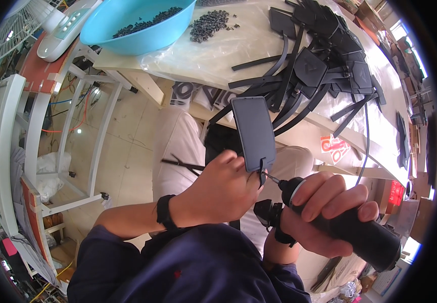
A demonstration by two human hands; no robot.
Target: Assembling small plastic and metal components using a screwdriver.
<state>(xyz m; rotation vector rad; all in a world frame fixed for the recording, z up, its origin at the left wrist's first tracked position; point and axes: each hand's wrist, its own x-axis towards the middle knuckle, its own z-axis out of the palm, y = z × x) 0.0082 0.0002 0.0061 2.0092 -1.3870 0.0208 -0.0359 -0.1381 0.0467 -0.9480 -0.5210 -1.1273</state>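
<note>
At the far left stands a white metal frame [31, 131], and above it a white fan base with a row of buttons [69, 25] lies just beside a light blue plastic bowl [140, 22] that holds small dark parts. To the right of the bowl a loose heap of the same small dark parts [208, 24] sits on the pale table [259, 50] under a clear plastic sheet. The left hand [223, 189], with a black band on its wrist, is closed in a pinch around the lower end of a flat black rectangular tag [253, 132], which stands upright in front of the person's lap, its narrow slotted tab down at the fingertips. Just right of that tab, the thin metal tip of a black electric screwdriver [339, 222] touches or nearly touches the tag's base; the right hand [324, 212] is wrapped tightly around the tool's thick barrel, which slants down toward the lower right. Further up and right, a large pile of black tags and straps [324, 65] spreads across the table. Below the table edge, a red and white sticker [332, 145] is stuck to its side, and a glowing red sign [396, 193] shows at the right rim.
</note>
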